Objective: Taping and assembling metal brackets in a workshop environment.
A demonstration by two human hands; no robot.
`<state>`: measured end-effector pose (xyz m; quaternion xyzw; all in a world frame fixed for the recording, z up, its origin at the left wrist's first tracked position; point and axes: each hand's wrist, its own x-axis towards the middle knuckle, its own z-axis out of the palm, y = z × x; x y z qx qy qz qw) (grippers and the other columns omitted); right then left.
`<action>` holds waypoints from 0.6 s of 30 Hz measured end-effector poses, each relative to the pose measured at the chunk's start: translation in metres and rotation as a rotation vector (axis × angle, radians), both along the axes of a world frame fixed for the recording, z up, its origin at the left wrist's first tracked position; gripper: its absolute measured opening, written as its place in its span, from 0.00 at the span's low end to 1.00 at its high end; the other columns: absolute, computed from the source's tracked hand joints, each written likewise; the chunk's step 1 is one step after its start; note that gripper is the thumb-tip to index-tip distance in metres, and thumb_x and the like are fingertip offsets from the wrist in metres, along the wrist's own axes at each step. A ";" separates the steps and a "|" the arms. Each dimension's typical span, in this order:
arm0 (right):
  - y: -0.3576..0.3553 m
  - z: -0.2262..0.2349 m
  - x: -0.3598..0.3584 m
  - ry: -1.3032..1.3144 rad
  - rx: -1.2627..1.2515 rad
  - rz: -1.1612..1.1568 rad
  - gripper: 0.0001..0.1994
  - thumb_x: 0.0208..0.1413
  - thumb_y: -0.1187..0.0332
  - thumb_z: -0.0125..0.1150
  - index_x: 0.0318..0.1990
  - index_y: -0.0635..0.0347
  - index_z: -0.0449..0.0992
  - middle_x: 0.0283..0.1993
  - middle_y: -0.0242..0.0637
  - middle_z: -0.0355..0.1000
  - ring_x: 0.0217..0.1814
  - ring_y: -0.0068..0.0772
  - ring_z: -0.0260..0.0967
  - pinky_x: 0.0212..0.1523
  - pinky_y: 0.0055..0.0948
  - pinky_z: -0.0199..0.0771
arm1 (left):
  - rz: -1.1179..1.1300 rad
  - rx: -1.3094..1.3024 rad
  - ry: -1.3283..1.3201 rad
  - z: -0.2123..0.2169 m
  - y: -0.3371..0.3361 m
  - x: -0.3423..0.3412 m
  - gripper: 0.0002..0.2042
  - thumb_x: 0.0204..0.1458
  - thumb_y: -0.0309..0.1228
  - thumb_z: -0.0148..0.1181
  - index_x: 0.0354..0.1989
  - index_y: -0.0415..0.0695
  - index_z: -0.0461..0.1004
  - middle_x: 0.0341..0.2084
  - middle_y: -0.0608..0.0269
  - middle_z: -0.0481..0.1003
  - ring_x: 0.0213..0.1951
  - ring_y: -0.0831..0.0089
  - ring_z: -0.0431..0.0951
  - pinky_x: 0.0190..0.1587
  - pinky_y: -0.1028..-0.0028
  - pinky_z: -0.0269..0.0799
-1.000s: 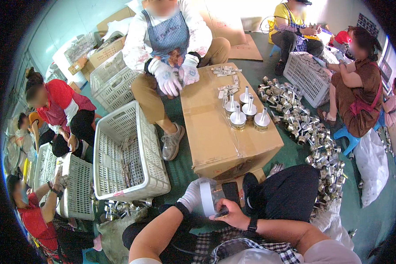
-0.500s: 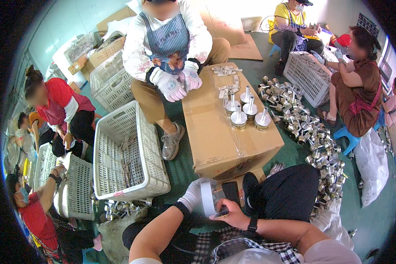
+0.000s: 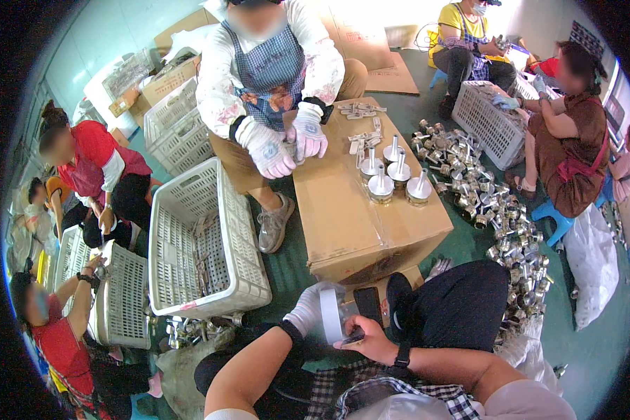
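My left hand (image 3: 306,309), in a white knit glove, is closed on a roll of clear tape (image 3: 331,316) with a broad white core, held upright above my lap. My bare right hand (image 3: 372,341), with a dark watch at the wrist, is closed at the roll's right side. Its fingers pinch a small dark object (image 3: 354,337) whose kind I cannot make out. Just beyond the roll, a black phone-like slab (image 3: 368,305) lies on cardboard. On the cardboard box (image 3: 343,238) ahead stand several metal parts with white discs and upright stems (image 3: 380,185), beside small flat metal pieces (image 3: 361,110).
Across the box, a co-worker's gloved hands (image 3: 287,148) hold something small. A white plastic crate (image 3: 210,245) stands left of the box. Many metal parts (image 3: 500,203) lie heaped on the floor at right, near a white sack (image 3: 590,259). Other people sit around crates on both sides.
My hands and the tape roll stay nearly still. The co-worker opposite has leaned forward, their gloved hands slightly lower. At right, a seated person's gloved hand has reached down into a crate.
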<state>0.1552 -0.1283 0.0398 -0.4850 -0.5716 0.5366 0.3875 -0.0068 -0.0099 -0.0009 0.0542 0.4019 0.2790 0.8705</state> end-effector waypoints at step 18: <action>-0.001 0.002 0.004 0.001 0.034 0.026 0.19 0.36 0.63 0.73 0.27 0.59 0.66 0.27 0.27 0.63 0.29 0.19 0.59 0.31 0.19 0.61 | -0.009 -0.006 0.033 0.010 -0.007 0.007 0.12 0.47 0.32 0.52 0.36 0.37 0.73 0.29 0.55 0.75 0.27 0.63 0.73 0.34 0.66 0.71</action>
